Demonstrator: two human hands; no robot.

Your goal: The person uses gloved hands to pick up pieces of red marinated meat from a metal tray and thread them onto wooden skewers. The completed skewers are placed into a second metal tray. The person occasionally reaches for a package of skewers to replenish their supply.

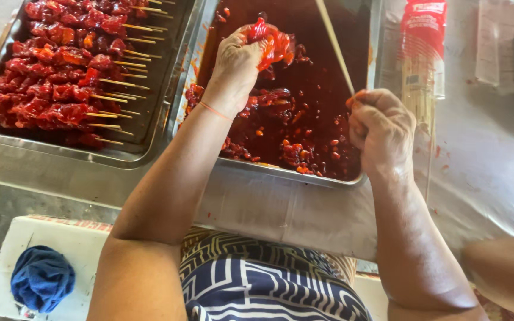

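My left hand (236,62) grips a red, sauce-coated piece of meat (272,44) and lifts it above a metal tray (292,172) full of marinated meat chunks in dark red sauce. My right hand (382,128) is closed around a thin bamboo skewer (335,47) that points up and away over the same tray. Both hands are smeared with red marinade. A thin orange band circles my left wrist.
A second metal tray (60,151) at the left holds several finished meat skewers in rows. A packet of bamboo skewers (420,65) lies at the right on a plastic-covered table. A blue cloth (41,278) rests on a white box at lower left.
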